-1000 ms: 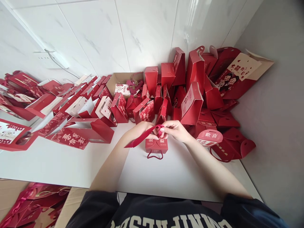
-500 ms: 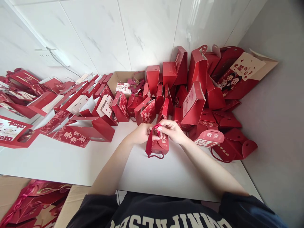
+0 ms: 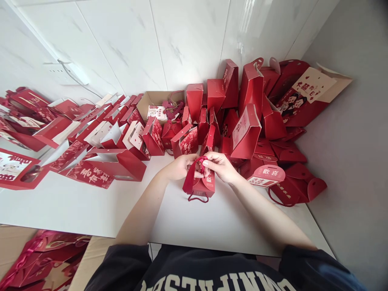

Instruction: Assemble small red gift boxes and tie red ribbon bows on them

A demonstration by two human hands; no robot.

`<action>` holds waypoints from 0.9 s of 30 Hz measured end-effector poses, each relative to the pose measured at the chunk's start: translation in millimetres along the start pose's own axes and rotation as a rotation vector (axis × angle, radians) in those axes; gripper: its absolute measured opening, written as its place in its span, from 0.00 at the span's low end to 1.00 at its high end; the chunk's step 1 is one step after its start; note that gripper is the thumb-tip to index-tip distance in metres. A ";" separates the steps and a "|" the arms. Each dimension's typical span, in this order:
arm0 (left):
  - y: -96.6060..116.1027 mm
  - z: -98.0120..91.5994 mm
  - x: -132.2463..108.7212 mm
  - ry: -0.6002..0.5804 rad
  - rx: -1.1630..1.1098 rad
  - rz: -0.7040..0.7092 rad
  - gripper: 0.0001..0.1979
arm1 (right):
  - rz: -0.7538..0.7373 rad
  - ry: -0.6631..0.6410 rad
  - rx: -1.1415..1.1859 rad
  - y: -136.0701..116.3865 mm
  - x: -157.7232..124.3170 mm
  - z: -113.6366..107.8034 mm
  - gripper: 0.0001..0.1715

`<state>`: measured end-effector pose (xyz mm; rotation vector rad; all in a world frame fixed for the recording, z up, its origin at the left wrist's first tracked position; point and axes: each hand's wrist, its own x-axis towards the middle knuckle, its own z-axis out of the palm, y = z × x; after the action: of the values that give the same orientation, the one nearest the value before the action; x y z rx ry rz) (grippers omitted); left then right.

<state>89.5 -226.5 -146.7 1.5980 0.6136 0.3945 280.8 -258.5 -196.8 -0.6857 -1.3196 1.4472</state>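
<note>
Just above a small red gift box [image 3: 207,186] on the white table, both my hands are closed on a red ribbon [image 3: 190,178]. My left hand [image 3: 180,166] pinches it from the left, and one flat end hangs down over the box's left side. From the right, my right hand [image 3: 222,166] grips the looped part between thumb and fingers. How the ribbon runs between the fingers is partly hidden. A thin red cord handle [image 3: 198,199] curves out at the box's near side, resting on the table.
Many red gift boxes stand along the wall, among them a tall bag [image 3: 298,95] at right. An open cardboard box [image 3: 148,99] holds red tags. A large carton [image 3: 91,262] with red boxes sits below the table's front left. A grey wall [image 3: 354,161] bounds the right.
The hanging ribbon end has swung slightly to the left and spread wider. Both hands stay almost in place on the ribbon, and the box has hardly moved.
</note>
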 end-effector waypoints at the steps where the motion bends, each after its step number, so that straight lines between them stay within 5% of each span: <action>1: 0.9 -0.5 0.3 -0.009 0.002 -0.004 0.15 | 0.001 -0.004 -0.002 0.0 0.4 -0.1 0.16; 21: -5.6 -4.8 8.5 -0.046 0.059 -0.035 0.15 | 0.058 -0.026 -0.063 -6.3 3.4 -5.4 0.14; 27: 0.5 -11.2 8.2 -0.154 0.038 -0.053 0.16 | 0.071 -0.026 -0.044 -6.9 2.5 -7.4 0.15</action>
<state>89.5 -212.7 -145.6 1.6281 0.5470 0.2187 288.7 -254.2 -191.4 -0.7513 -1.3627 1.4921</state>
